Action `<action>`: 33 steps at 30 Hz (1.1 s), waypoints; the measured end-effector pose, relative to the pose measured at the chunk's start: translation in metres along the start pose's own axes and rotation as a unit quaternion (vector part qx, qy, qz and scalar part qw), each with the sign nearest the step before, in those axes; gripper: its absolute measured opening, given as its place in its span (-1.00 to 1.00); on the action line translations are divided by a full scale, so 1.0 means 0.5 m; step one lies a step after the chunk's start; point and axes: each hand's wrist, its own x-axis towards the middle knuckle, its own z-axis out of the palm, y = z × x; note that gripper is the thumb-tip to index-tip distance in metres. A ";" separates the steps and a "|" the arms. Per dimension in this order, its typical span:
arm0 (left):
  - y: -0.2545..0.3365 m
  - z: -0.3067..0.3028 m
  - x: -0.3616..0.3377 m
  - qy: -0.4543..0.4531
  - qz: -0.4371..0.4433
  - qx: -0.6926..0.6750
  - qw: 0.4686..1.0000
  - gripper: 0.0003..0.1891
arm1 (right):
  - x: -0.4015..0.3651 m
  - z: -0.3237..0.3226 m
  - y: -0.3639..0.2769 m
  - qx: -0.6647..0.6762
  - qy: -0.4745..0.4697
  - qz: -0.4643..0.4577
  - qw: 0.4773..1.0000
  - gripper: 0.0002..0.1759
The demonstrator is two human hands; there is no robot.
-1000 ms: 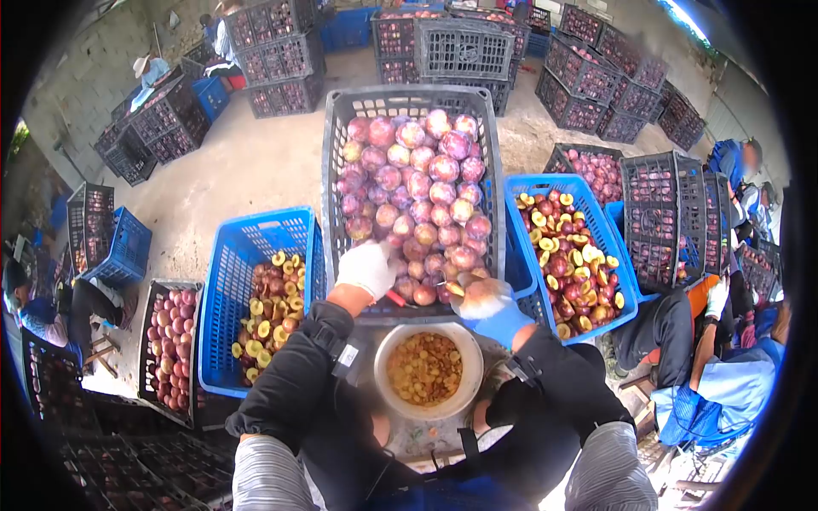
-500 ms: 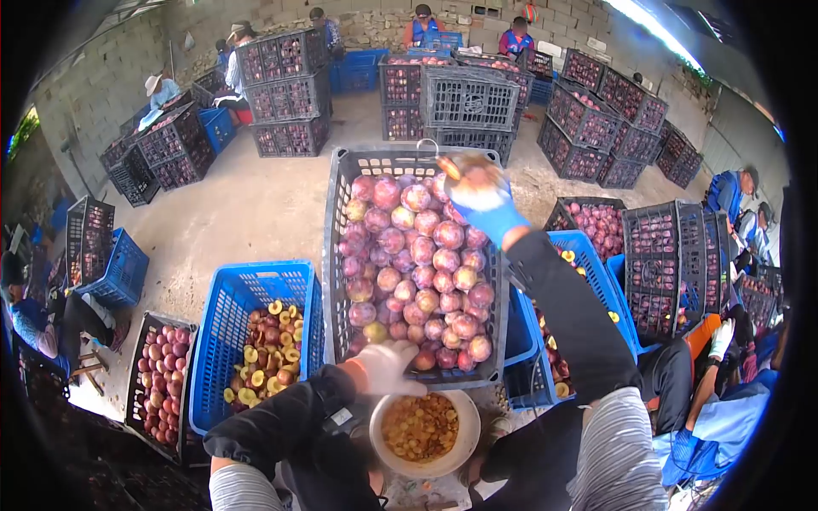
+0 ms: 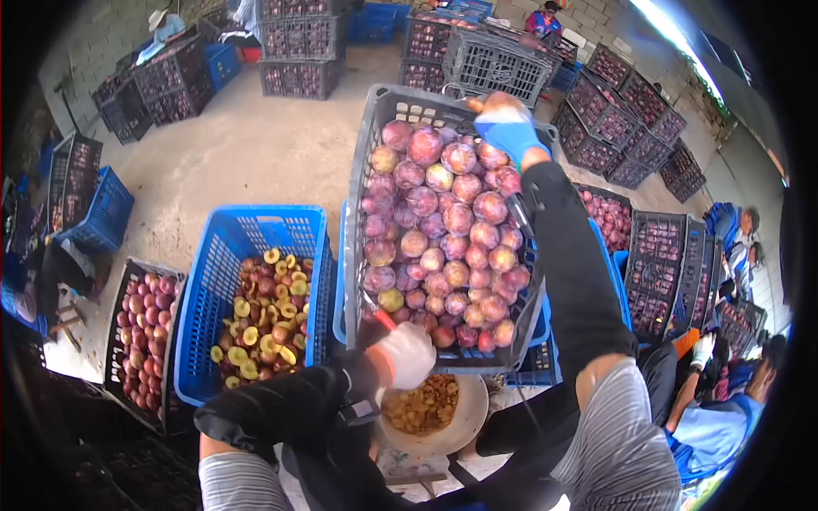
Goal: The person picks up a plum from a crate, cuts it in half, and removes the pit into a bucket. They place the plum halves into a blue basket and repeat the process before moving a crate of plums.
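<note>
A black plastic crate (image 3: 375, 102) full of reddish-purple plums (image 3: 456, 217) is in front of me, slightly slanted. My right hand (image 3: 507, 123), in a blue and white glove, is closed at its far rim; a short brown piece, blurred, sticks out by the fingers. At the near left corner my white-gloved left hand (image 3: 405, 353) is closed around a slim red-handled tool (image 3: 382, 318), which looks like a small knife. Below the crate, between my legs, stands a pale bowl (image 3: 477, 417) of brownish-yellow fruit pieces (image 3: 422, 407). A dark slim object (image 3: 520, 217) lies along the crate's right side.
Left of me stands a blue crate (image 3: 192, 298) of halved plums (image 3: 273, 311), beside a black crate of whole plums (image 3: 149, 328). Stacked plum crates (image 3: 656, 272) are at the right, others (image 3: 302, 51) farther back. A co-worker in blue (image 3: 716, 422) sits close on the right.
The view has shifted and turned. The plum crate appears farther right and more slanted, with my right hand still at its far rim. The red-handled tool now shows at my left hand.
</note>
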 end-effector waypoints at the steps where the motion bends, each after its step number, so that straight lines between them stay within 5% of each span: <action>1: 0.012 -0.006 -0.002 -0.025 0.027 0.028 0.999 -0.77 | -0.035 -0.030 -0.019 -0.016 0.002 0.035 0.999 -0.47; 3: 0.025 -0.025 0.016 -0.110 0.033 0.007 0.993 -0.82 | -0.032 -0.009 0.009 -0.018 0.008 0.041 0.999 -0.49; 4: 0.021 -0.018 0.020 -0.052 0.033 -0.002 0.998 -0.80 | 0.004 0.063 0.050 -0.029 0.045 -0.009 0.999 -0.50; 7: 0.014 -0.017 0.019 -0.019 0.013 -0.053 0.998 -0.76 | 0.014 0.063 0.005 -0.033 -0.002 0.061 0.998 -0.46; 11: 0.014 -0.018 0.020 -0.060 -0.008 -0.059 0.996 -0.67 | 0.008 0.059 0.005 -0.022 0.020 0.057 0.998 -0.63; 16: 0.022 -0.049 0.016 -0.108 -0.081 -0.104 0.985 -0.56 | 0.004 0.069 0.013 -0.034 0.034 0.035 0.998 -0.61; 19: 0.019 -0.045 0.016 -0.108 -0.087 -0.116 0.983 -0.46 | 0.035 0.127 0.071 -0.055 0.093 0.000 0.994 -0.55; 20: 0.017 -0.047 0.012 -0.095 -0.079 -0.112 0.986 -0.44 | 0.038 0.139 0.083 -0.073 0.132 -0.047 0.987 -0.68; 21: 0.016 -0.049 0.007 -0.080 -0.071 -0.105 0.989 -0.41 | 0.032 0.142 0.067 -0.016 0.081 -0.006 0.997 -0.65; 23: 0.015 -0.051 0.000 -0.047 -0.053 -0.095 0.993 -0.37 | 0.017 0.144 0.085 0.111 0.123 -0.016 0.986 -0.63; 29: 0.012 -0.067 -0.021 0.186 -0.006 -0.033 0.982 -0.62 | -0.245 0.011 0.063 0.210 -0.023 -0.009 0.977 -0.62; 31: 0.018 -0.082 -0.029 0.198 0.004 0.016 0.980 -0.74 | -0.359 0.005 0.070 0.238 -0.137 0.059 0.960 -0.61; 33: 0.033 -0.096 -0.033 0.186 0.018 0.048 0.981 -0.79 | -0.426 0.078 0.114 0.236 -0.142 0.131 0.952 -0.58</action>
